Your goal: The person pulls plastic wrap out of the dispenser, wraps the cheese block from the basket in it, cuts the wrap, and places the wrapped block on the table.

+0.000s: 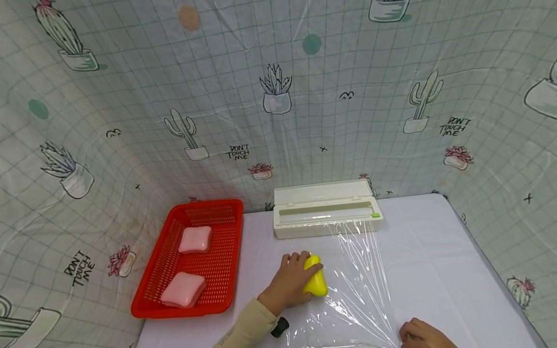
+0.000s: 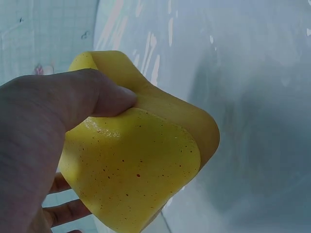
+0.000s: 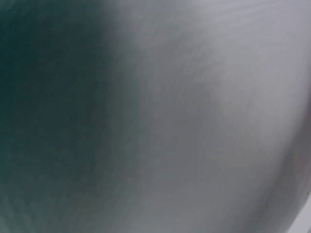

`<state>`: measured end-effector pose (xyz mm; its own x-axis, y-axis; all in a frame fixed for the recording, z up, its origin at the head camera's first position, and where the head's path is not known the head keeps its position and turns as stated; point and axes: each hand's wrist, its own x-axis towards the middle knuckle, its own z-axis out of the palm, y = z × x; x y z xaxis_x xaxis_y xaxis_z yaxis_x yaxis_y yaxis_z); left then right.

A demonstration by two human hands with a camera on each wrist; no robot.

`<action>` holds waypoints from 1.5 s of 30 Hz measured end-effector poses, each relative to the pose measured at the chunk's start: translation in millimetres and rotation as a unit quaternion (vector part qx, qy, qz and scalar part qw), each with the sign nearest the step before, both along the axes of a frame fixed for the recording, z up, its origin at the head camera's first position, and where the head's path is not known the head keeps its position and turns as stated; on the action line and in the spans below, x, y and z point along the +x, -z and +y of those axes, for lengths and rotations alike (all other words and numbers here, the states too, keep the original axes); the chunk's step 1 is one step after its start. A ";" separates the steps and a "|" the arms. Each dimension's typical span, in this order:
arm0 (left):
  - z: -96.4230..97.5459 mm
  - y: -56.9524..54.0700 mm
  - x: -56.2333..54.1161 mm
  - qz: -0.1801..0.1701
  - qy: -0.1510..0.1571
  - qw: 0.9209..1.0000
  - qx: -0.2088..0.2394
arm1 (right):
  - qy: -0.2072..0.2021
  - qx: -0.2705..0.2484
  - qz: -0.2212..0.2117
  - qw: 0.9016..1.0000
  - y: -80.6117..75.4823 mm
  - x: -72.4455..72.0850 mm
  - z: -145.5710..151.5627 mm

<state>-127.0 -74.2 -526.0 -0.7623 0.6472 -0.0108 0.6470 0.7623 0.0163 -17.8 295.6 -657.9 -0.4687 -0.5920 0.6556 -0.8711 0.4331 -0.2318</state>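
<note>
Yellow block (image 1: 321, 286): left part hidden behind left hand (image 1: 288, 284) in head view. In left wrist view, block hides much of that hand's fingers; left edge crops hand. Beige sleeve (image 1: 249, 325), left of block and nearer wearer, cut by bottom edge; print too small to read. Small black thing (image 1: 280, 327), below block's left: kind unclear. Clear film (image 1: 354, 302), right of block: near end unclear. Right hand (image 1: 424, 335), farther right: cropped, grip unclear. Right wrist view: mostly blurred shades.
</note>
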 end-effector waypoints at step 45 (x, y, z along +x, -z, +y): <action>58.3 34.1 33.1 0.015 0.043 0.996 -0.077 | -0.002 -0.004 -0.003 1.000 -0.9 3.0 0.9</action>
<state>-93.9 -16.0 -560.1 -0.7057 0.7022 -0.0939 0.7083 0.6962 -0.1170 -14.8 296.5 -657.0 -0.4702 -0.5894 0.6569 -0.8715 0.4275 -0.2402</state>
